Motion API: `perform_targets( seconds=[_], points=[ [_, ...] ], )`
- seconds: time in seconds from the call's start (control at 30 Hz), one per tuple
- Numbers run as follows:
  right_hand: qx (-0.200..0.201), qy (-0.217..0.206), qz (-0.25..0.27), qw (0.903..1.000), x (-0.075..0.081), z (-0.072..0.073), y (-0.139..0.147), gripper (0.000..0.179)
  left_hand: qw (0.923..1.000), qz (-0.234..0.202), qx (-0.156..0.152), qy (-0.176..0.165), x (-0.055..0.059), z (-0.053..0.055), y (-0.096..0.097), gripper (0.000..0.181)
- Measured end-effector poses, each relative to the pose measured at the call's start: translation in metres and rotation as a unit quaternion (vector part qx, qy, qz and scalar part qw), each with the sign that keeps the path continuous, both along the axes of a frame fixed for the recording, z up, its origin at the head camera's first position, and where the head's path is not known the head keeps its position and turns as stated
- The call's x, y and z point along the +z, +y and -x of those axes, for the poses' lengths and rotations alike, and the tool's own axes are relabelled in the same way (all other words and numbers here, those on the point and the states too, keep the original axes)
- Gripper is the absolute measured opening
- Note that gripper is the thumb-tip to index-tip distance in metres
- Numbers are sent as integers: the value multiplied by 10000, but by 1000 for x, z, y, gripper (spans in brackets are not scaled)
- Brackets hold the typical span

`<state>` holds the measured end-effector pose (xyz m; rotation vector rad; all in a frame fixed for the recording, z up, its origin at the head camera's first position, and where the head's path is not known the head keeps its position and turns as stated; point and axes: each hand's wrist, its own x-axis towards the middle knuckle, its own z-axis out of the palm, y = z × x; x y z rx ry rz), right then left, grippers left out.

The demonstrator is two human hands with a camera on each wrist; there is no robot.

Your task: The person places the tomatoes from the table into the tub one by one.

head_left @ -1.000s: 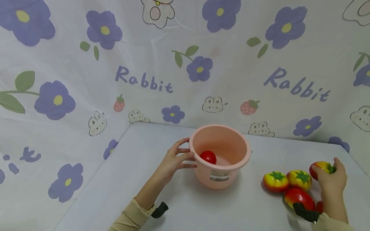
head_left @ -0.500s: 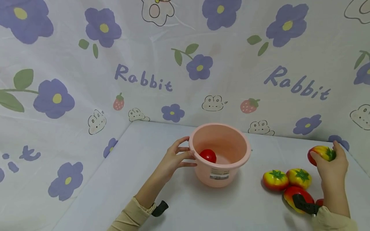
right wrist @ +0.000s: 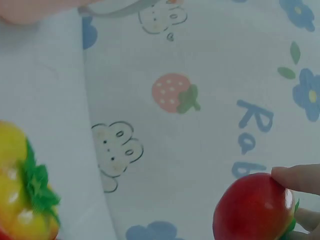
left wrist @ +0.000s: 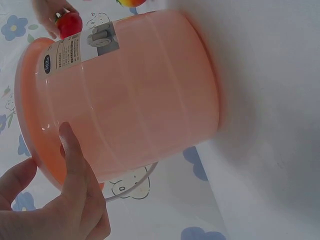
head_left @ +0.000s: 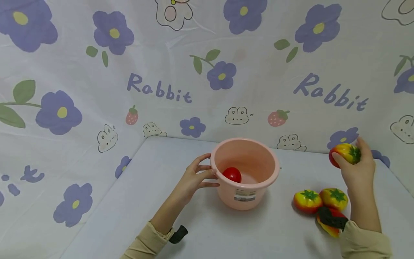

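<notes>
My left hand (head_left: pixel 197 177) grips the left side of the rim of a pink plastic bucket (head_left: pixel 244 199), with the thumb (left wrist: pixel 21 177) at the rim's edge and a finger (left wrist: pixel 71 142) along the outer wall. Inside the bucket lies a round, shiny red fruit (head_left: pixel 233 174). Off to the right, raised above the table, my right hand (head_left: pixel 359 171) holds a red-and-yellow toy tomato (head_left: pixel 344 154) with a green leafy top. Its red underside (right wrist: pixel 252 207) faces the right wrist camera. Below stand two similar toy tomatoes (head_left: pixel 308 201) and a red-yellow, mango-like fruit (head_left: pixel 330 228), partly covered by the dark wrist strap.
A white table (head_left: pixel 258 233) carries the bucket and fruit. Behind it hangs a printed cloth (head_left: pixel 249 68) with flowers, rabbits and strawberries. The bucket's thin handle (left wrist: pixel 135 186) hangs on its far side. A label (head_left: pixel 244 195) is stuck on the front wall.
My right hand has lifted the toy tomato off the table, up and then slightly left. The left hand and the bucket stay in place.
</notes>
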<state>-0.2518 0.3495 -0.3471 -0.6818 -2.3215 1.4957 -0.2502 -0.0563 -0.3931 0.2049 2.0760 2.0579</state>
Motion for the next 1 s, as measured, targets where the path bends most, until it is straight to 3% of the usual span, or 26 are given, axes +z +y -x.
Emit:
perform_targets(
  seconds=[0.43,1.0],
  points=[
    [428,365,-37,9984,22,10,-38,76,10000,16,19,19,1,-2,0,62],
    [914,874,-230,9917,34,16,-76,76,10000,36,17,20,1,-3,0,63]
  ],
)
